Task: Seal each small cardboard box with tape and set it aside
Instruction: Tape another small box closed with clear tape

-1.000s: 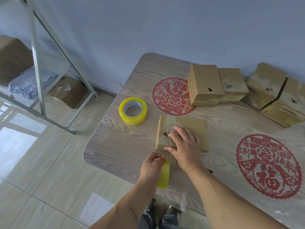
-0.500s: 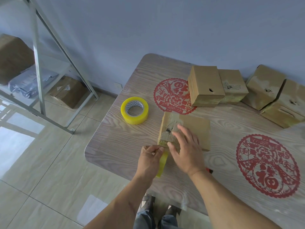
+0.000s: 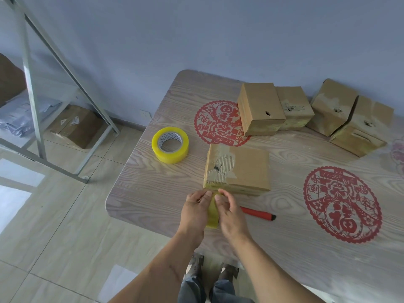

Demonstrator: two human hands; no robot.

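The box point(image 3: 237, 169) lay on the table point(image 3: 153, 182) near its front edge, its torn patch up, with the tape roll point(image 3: 170, 144) just to its left and the sealed boxes point(image 3: 306, 110) well back by the wall. Both hands were at the box's near edge, sharing a yellow strip point(image 3: 212, 213) of tape that hung down between them. The left hand point(image 3: 195, 209) had its fingers curled round the strip's left side; the right hand point(image 3: 229, 209) pinched it near the top, fingers bent.

I judged the strip the weak point. Held loose and hanging, it could fold onto itself or catch a finger, and then it would go on creased or not stick at all. With neither hand on the box, a tug on the tape could drag that light box toward the edge. The red cutter point(image 3: 258, 213) lay just beside the right wrist, easy to knock.

A second before, the right hand had been pressed flat on top of the box while the left alone held the strip. It had come off the box and joined the left on the tape.
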